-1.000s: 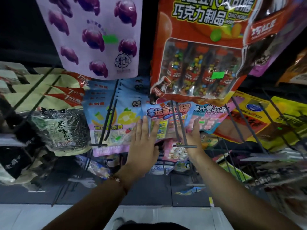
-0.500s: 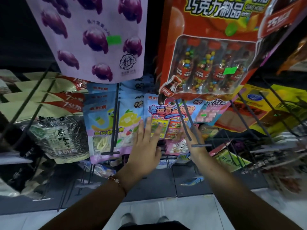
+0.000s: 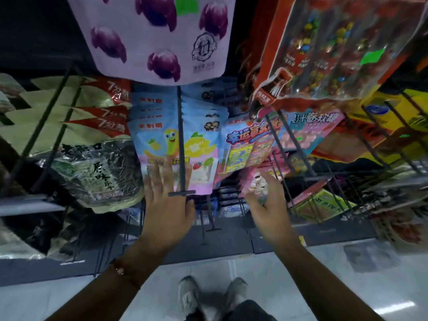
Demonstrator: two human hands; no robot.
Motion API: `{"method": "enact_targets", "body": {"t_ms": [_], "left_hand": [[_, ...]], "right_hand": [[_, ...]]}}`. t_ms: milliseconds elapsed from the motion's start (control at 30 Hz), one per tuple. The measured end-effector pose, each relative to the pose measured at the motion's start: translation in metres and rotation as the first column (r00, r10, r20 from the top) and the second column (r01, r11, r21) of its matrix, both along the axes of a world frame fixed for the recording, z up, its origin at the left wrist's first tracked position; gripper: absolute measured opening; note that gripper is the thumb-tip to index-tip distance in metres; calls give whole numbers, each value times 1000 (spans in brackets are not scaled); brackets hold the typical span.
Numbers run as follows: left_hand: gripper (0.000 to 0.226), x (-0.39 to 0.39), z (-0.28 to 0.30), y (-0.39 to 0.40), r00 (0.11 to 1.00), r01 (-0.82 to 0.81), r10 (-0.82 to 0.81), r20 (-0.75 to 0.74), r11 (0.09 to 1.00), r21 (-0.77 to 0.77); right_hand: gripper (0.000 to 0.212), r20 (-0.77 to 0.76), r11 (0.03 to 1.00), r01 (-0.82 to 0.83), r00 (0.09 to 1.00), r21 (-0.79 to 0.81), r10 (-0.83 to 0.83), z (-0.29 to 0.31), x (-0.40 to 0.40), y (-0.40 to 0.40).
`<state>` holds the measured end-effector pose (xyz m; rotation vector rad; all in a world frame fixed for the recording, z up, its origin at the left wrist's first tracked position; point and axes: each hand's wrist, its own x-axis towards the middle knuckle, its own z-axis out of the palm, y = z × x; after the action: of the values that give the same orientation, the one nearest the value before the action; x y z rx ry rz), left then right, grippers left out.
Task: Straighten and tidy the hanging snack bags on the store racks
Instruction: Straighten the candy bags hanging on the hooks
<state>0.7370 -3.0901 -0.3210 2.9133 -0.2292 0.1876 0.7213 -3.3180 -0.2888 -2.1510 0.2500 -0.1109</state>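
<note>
Both bare forearms reach up and forward from the bottom of the view. The left hand (image 3: pixel 168 205) is flat, back to the camera, fingers straight and slightly spread, a thin beaded bracelet (image 3: pixel 120 271) on its wrist. The right hand (image 3: pixel 269 205) is raised beside it, apart from it, fingers relaxed and loosely spread, holding nothing, blurred at the fingertips.

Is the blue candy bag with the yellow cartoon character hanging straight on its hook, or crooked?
Roughly straight. The blue candy bag hangs square, centred on its hook, while the left hand lies flat against its lower front.
</note>
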Motion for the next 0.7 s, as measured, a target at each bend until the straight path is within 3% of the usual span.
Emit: {"method": "enact_targets", "body": {"t_ms": [200, 300, 567, 700], "left_hand": [[76, -17, 6, 1, 995, 104, -100, -31, 981, 165], [88, -16, 7, 2, 996, 74, -58, -74, 971, 228], [82, -32, 18, -25, 983, 50, 11, -182, 944, 326], [78, -72, 25, -22, 981, 38, 23, -192, 949, 312]], "right_hand": [[70, -44, 873, -292, 953, -390, 298, 10, -10, 7], [71, -106, 838, -348, 936, -421, 336, 19, -18, 4], [74, -249, 775, -430, 902, -463, 352, 30, -66, -18], [74, -290, 653, -516, 856, -555, 429, 31, -91, -26]]}}
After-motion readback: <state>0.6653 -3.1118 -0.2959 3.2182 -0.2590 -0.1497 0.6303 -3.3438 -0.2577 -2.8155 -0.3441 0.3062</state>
